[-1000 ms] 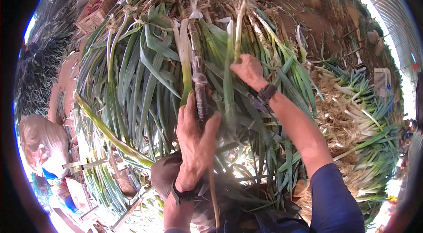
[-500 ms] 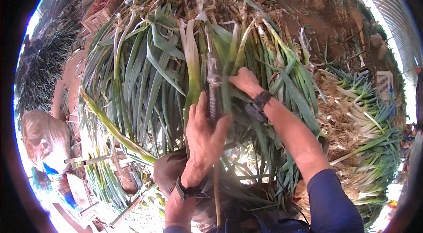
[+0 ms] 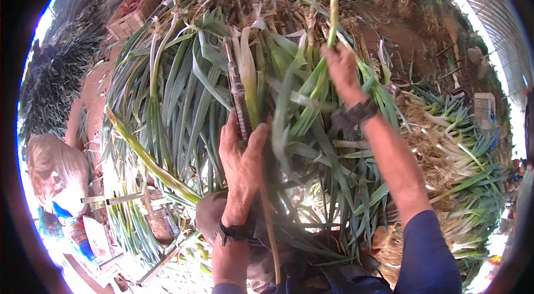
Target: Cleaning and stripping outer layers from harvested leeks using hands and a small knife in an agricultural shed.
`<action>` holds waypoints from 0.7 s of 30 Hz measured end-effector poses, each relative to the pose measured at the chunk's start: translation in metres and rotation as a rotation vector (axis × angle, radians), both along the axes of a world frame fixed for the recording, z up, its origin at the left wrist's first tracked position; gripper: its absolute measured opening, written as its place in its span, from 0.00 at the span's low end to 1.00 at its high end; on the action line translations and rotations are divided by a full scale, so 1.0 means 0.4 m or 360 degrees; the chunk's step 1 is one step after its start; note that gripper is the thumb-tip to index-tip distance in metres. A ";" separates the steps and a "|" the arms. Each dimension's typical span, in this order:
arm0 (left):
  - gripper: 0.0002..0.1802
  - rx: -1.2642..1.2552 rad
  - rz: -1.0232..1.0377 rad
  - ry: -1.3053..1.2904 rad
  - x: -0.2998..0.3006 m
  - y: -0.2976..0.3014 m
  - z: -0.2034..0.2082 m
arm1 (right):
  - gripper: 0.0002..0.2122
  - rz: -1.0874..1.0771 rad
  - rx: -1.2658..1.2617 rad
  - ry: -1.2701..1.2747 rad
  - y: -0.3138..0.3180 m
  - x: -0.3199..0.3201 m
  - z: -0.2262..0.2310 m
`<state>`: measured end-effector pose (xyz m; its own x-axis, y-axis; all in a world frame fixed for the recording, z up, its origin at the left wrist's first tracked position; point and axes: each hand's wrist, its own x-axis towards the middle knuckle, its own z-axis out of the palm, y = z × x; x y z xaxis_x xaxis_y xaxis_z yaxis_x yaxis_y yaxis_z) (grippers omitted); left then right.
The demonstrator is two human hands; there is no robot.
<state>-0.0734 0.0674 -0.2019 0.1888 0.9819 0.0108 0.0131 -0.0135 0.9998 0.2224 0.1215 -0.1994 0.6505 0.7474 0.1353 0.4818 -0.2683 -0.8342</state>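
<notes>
My left hand (image 3: pixel 241 160) is wrapped round a dark, tape-bound wand (image 3: pixel 238 91) with a thin, paler tip pointing away from me. A brown hose (image 3: pixel 269 222) runs down from that hand toward my lap. Right beside the wand, a white-stalked green onion (image 3: pixel 248 66) reaches down to my thumb; I cannot tell if it is gripped too. My right hand (image 3: pixel 344 74), raised to the right, is closed on another green onion (image 3: pixel 333 8). Its root end points away and its blurred leaves trail back toward me. Both sit over a broad pile of green onions (image 3: pixel 178 94).
Right of me lies a long heap of green onions (image 3: pixel 467 166) with pale roots. A crate (image 3: pixel 133 10) stands far left, and a pale plastic crate (image 3: pixel 485 106) far right. A whitish sack (image 3: pixel 58 169) rests on the left. Brown soil (image 3: pixel 389 33) shows beyond the pile.
My right hand has moved up and right, lifting a green onion out of the pile. My left hand and the wand have shifted left, the wand now tilting left.
</notes>
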 end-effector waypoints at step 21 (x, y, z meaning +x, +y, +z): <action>0.37 0.0124 -0.0744 0.0690 0.038 -0.208 0.016 | 0.18 0.0591 -0.0583 0.0498 -0.358 -0.017 -0.137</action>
